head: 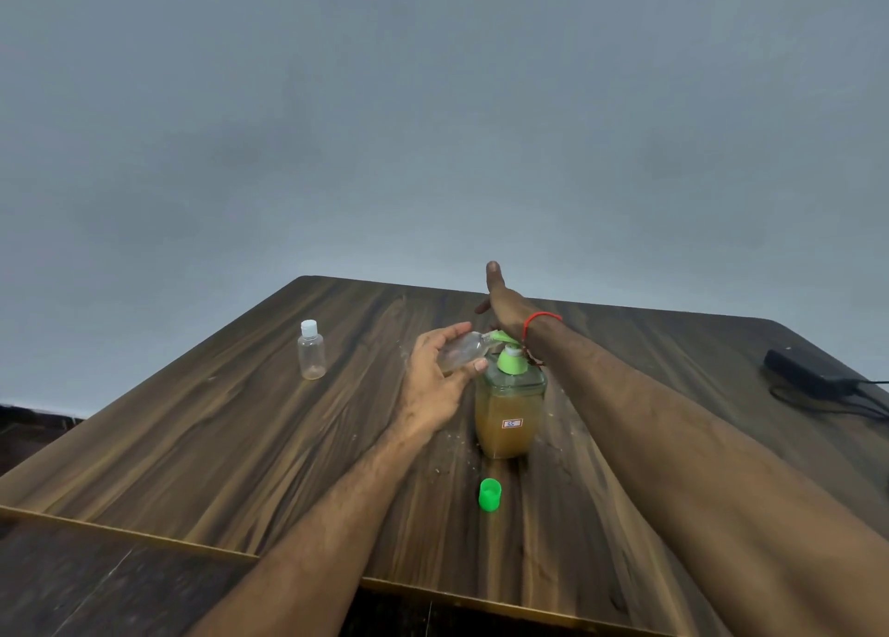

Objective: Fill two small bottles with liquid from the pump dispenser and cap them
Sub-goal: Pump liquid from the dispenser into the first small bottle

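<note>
A clear pump dispenser (509,415) with a green pump head and amber liquid stands mid-table. My left hand (440,381) grips a small clear bottle (464,351), tilted on its side with its mouth at the green spout. My right hand (502,302) rests flat on top of the pump head, fingers stretched forward, a red thread around the wrist. A second small bottle (311,350) with a white cap stands upright to the left, a little amber liquid at its bottom. A loose green cap (490,494) lies on the table in front of the dispenser.
The dark wooden table (240,444) has its front edge near me and a rounded far edge. A black power adapter (808,372) with a cable lies at the right edge. A grey wall stands behind.
</note>
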